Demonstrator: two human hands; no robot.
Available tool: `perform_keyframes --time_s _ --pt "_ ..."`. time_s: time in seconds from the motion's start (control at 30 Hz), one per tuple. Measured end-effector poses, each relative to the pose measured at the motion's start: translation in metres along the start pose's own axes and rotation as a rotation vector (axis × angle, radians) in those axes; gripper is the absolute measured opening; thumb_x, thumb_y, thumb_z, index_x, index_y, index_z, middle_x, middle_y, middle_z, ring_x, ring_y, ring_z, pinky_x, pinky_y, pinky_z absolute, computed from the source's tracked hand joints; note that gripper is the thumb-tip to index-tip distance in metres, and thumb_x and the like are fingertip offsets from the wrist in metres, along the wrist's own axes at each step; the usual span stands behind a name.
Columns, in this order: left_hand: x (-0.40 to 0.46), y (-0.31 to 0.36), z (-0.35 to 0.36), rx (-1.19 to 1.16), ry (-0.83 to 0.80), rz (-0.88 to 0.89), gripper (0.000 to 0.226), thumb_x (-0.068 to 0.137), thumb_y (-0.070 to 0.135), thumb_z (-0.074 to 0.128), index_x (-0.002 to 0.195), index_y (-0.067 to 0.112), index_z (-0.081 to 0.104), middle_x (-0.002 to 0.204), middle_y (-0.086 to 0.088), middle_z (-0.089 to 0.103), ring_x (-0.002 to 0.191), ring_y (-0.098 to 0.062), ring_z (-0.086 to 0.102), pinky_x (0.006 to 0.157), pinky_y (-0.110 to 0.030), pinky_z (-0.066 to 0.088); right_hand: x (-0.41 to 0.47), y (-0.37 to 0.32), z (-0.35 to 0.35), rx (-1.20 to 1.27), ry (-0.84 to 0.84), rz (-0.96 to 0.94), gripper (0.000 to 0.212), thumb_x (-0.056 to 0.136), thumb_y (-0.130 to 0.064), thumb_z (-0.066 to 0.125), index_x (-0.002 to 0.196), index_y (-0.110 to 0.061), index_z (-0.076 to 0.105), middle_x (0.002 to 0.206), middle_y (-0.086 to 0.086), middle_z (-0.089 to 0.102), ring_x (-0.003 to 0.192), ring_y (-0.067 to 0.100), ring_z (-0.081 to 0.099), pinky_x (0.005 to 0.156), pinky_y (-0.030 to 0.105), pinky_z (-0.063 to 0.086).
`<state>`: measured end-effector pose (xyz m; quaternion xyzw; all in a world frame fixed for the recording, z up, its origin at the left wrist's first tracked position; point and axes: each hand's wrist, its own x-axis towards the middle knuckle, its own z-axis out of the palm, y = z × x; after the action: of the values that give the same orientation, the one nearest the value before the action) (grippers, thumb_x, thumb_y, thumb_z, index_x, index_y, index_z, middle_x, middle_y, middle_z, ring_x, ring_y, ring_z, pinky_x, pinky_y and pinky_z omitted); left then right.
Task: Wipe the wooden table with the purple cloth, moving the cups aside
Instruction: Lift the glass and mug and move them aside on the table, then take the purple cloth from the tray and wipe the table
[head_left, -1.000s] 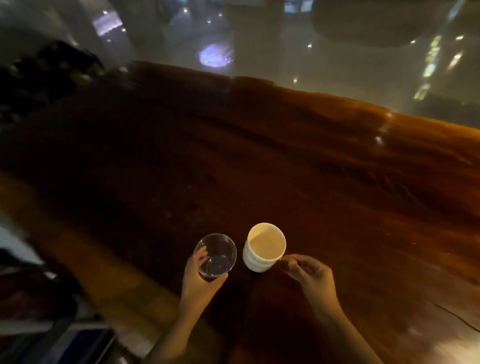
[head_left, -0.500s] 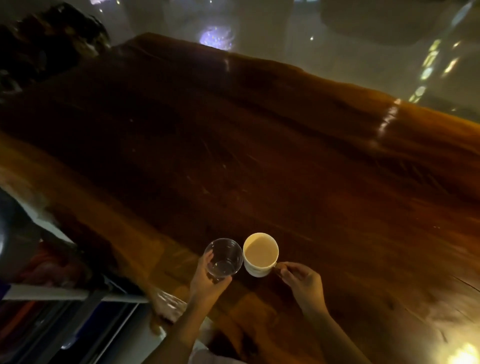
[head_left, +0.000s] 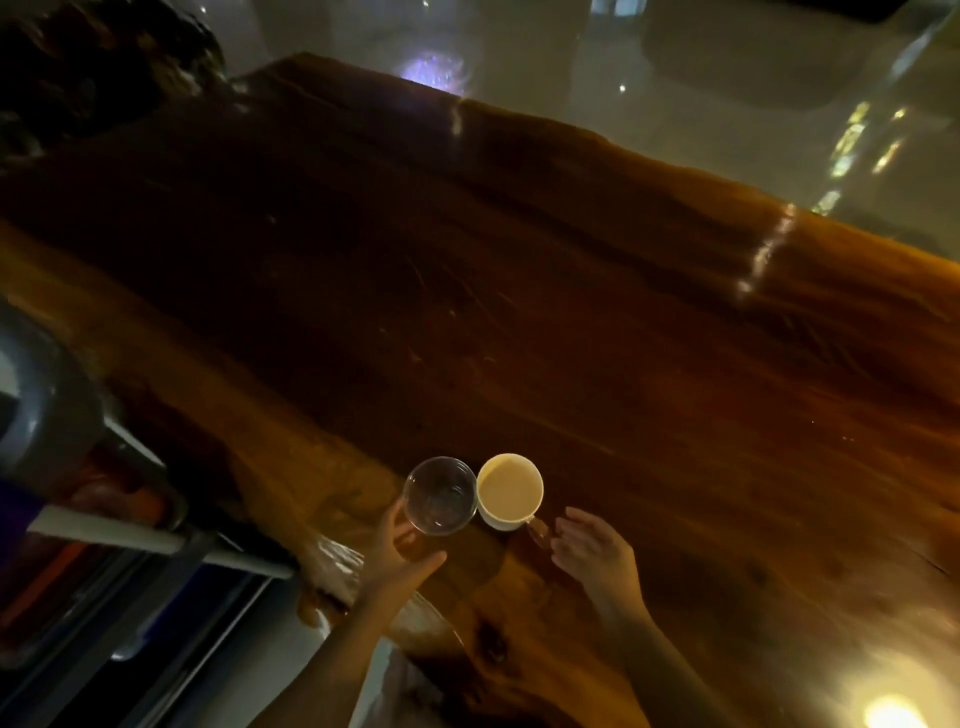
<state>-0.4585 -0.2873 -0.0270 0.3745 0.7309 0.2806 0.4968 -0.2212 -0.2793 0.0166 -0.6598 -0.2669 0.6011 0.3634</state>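
Observation:
Near the front edge of the dark wooden table (head_left: 597, 338), a clear glass cup (head_left: 440, 494) and a white mug (head_left: 509, 491) stand side by side, touching or nearly so. My left hand (head_left: 402, 558) sits just below and left of the glass, its fingers beside the glass wall and its thumb spread away. My right hand (head_left: 592, 551) hovers to the right of the mug's handle (head_left: 537, 527) with its fingers apart, holding nothing. No purple cloth is in view.
Past the table's left edge lie a grey metal frame with a white bar (head_left: 156, 543) and dark boxes. A glossy floor (head_left: 675, 78) lies beyond the far edge. Bright light glints off the table at the bottom right (head_left: 893, 712).
Both cups have been set down near the front edge. My right hand has let go of the mug's handle and drawn back, and my left hand has loosened its grip on the glass.

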Motion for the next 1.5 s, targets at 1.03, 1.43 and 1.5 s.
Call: perform_keyframes --time_s 1.03,1.43,1.5 --pt "-0.076 -0.019 -0.394 0.626 0.746 0.158 0.063 0.086 0.034 0.055 0.141 0.027 0.026 0.151 -0.005 0.028 0.141 -0.023 0.016 0.115 -0.048 0.016 -0.115 -0.079 0.506 -1.319 -0.827 -1.469 0.060 0.086 -0.024 0.058 0.140 -0.020 0.031 0.152 0.004 0.028 0.141 0.022 0.017 0.113 0.043 0.023" --pt "-0.078 -0.068 -0.409 0.726 0.682 0.116 0.078 0.075 0.052 0.049 0.143 0.029 0.019 0.155 0.000 0.015 0.141 -0.014 -0.001 0.114 -0.054 0.006 -0.088 -0.064 0.519 -1.510 -1.001 -1.402 0.066 0.088 -0.023 0.057 0.144 -0.027 0.022 0.157 0.002 0.012 0.144 0.017 0.002 0.114 0.038 0.018" --pt "-0.068 -0.056 -0.396 0.749 0.673 0.149 0.080 0.073 0.059 0.050 0.142 0.029 0.023 0.151 0.003 0.021 0.140 -0.017 0.013 0.112 -0.056 0.015 -0.089 -0.063 0.518 -1.461 -0.983 -1.418 0.061 0.088 -0.019 0.058 0.142 -0.023 0.029 0.156 0.002 0.018 0.143 0.016 0.006 0.112 0.035 0.024"
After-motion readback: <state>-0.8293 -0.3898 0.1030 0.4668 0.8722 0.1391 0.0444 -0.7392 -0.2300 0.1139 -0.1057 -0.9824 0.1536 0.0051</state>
